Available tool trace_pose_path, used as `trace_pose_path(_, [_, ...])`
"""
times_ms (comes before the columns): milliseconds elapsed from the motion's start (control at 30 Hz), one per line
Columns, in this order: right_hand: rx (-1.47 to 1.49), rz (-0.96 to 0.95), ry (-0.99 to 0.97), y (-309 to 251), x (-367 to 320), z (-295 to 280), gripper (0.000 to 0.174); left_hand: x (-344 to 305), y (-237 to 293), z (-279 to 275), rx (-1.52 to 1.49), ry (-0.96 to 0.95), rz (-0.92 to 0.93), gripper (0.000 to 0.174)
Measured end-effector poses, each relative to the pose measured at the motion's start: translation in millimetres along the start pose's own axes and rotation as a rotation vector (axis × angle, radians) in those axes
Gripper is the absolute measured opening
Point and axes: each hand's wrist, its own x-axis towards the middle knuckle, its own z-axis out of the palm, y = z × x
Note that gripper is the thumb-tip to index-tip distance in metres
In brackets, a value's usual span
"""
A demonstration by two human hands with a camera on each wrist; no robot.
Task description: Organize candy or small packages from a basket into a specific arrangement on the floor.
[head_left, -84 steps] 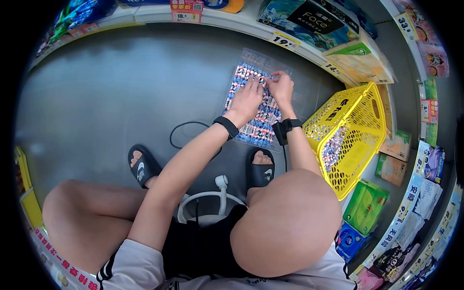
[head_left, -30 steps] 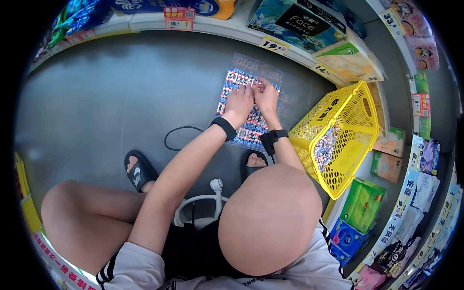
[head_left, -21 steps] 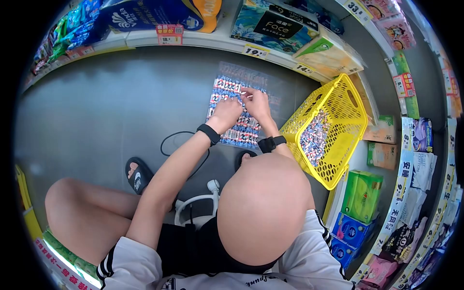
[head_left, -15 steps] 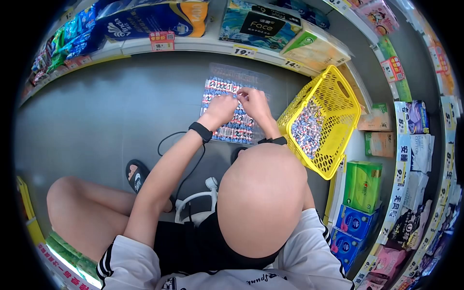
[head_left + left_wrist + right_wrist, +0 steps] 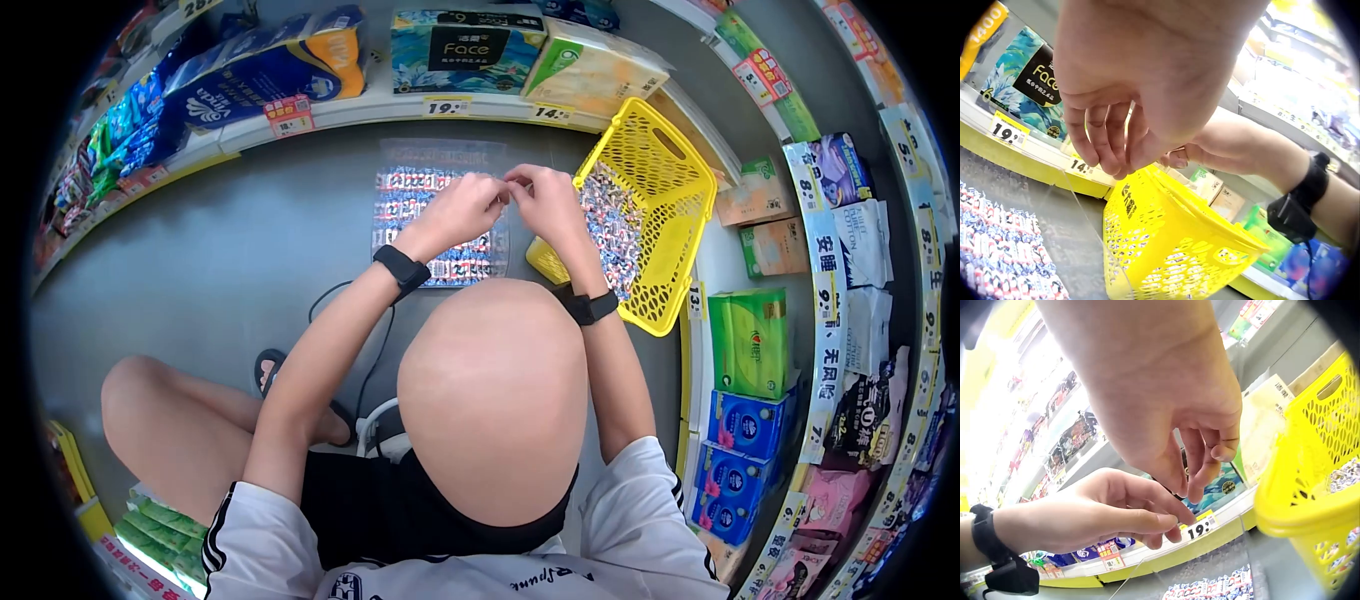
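Note:
My left hand [image 5: 462,208] and right hand [image 5: 550,205] meet at the fingertips above the right edge of a clear plastic case [image 5: 440,153]. The case lies flat on the floor, filled with rows of blue, white and red wrapped candies [image 5: 397,212]. In the right wrist view, the fingers of the left hand [image 5: 1116,503] are loosely bent, thumb beside the index finger. Thumb and index of the right hand [image 5: 1188,419] come close together. No object shows between the fingers of either hand. More wrapped candies [image 5: 612,230] lie in the yellow basket [image 5: 682,235] just right of the right hand.
Shelves curve around the far side and right, with tissue packs [image 5: 468,48], a tall paper pack [image 5: 595,68] and green and blue packs [image 5: 750,343]. A raised knee [image 5: 492,400] stands between the arms. A black cable [image 5: 375,360] runs along the floor at left.
The hands leave the middle of the candy rows, where the left fingers pressed flat, and move together to the case's right edge, rising. The head view turns, so case and basket shift left and up.

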Motion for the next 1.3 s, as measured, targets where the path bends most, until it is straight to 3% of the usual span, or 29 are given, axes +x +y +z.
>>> trace_pose_path(67, [0.017,0.072,0.027,13,-10,-20,0.018,8,13,7,-0.021,0.049,0.093,0.013])
trace_pose_path(533, [-0.241,0.236,-0.033,96,-58,-79,0.014,87,73,77,0.004,-0.204,0.331,0.02])
trace_pose_path(1000, [-0.269,0.456,-0.233,186,-55,-96,0.015,147,71,144,0.212,-0.56,0.246,0.014])
trace_pose_path(1100, [-0.291,0.563,-0.317,208,-53,-92,0.017,154,66,164,0.287,-0.686,0.184,0.014])
trace_pose_path(1233, [-0.221,0.572,-0.427,231,-50,-85,0.023,164,59,187,0.378,-0.83,0.089,0.015])
trace_pose_path(1300, [-0.22,0.615,-0.422,239,-51,-77,0.024,162,58,195,0.385,-0.828,0.077,0.016])
